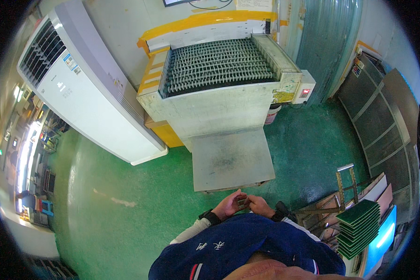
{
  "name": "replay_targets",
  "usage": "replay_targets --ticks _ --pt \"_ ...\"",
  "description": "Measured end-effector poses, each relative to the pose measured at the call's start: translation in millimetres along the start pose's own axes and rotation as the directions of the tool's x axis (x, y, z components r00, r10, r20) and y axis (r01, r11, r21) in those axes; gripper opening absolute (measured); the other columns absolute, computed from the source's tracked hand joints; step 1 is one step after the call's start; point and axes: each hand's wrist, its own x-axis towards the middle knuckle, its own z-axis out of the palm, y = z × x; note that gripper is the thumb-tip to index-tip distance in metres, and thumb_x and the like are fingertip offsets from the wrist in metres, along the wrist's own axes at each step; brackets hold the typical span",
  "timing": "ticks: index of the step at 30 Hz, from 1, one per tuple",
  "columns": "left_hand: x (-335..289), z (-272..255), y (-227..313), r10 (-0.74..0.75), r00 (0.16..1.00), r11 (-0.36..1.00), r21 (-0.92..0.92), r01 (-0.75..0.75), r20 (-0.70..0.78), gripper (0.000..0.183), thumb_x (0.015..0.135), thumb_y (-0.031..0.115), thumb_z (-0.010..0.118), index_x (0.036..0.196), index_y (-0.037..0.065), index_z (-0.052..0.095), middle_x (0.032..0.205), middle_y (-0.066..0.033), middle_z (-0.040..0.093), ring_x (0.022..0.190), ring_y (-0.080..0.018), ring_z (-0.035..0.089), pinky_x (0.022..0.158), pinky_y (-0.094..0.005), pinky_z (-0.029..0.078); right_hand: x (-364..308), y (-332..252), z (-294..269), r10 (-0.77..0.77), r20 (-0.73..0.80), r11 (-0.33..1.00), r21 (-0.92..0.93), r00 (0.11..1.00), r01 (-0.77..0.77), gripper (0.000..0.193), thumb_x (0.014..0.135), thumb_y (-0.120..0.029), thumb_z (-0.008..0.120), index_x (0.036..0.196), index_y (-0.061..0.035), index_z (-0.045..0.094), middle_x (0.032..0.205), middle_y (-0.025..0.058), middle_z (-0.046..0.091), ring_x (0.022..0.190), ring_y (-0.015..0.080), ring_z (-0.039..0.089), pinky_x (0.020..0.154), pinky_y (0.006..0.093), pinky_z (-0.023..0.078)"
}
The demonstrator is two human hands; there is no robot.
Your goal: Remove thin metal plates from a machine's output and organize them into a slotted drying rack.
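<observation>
My left hand (230, 204) is in front of my body at the lower middle, palm partly turned up, fingers apart and bent toward my right hand. Nothing shows in it. My right hand (260, 206) is close beside it, back up, with its fingers curled in and partly hidden; no object sticks out of it. Just beyond both hands is the grey sheet-topped stand (233, 158), worn dark in its middle. Behind that stands a pale machine (228, 112) with a bed of rows of ridged rollers (219, 65).
A tall white air conditioner (98, 102) stands left of the machine. At right rear is a control box (305, 87) with a lit red switch. Near my right side are stacked green panels (359, 228), a blue sheet (380, 245) and a metal frame (346, 186). Dark panels (378, 116) lean along the right wall.
</observation>
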Motion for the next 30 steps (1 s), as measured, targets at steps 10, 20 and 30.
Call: replay_targets --ticks 10,20,30 --pt "9 -10 0 0.006 0.998 1.0 0.025 -0.008 0.059 0.038 0.102 0.037 0.045 0.112 0.004 0.061 0.114 -0.0112 0.064 0.108 -0.025 0.059 0.099 -0.0399 0.046 7 -7 -10 -0.007 0.058 1.0 -0.011 0.998 0.008 0.019 0.081 -0.005 0.048 0.095 0.0 0.061 0.088 0.0202 0.065 0.084 0.0357 0.063 0.076 0.0434 0.049" --pt "22 1 5 0.094 0.995 0.994 0.059 -0.092 -0.04 0.028 0.1 0.029 0.05 0.109 0.004 0.059 0.111 -0.0113 0.061 0.106 -0.0258 0.06 0.094 -0.0429 0.049 34 36 -27 -0.166 0.079 0.984 -0.051 0.983 0.17 0.022 0.08 -0.008 0.048 0.095 -0.002 0.063 0.089 0.02 0.065 0.082 0.0381 0.063 0.073 0.0456 0.05" --pt "34 16 11 0.218 0.97 0.974 -0.03 -0.223 -0.109 0.027 0.101 0.027 0.046 0.108 0.003 0.057 0.114 -0.0126 0.06 0.116 -0.028 0.055 0.103 -0.0461 0.043 61 37 -52 0.032 0.38 0.946 0.287 0.925 -0.15 0.015 0.094 -0.006 0.048 0.104 -0.0024 0.059 0.091 0.0063 0.063 0.079 0.0141 0.061 0.071 0.0307 0.051"
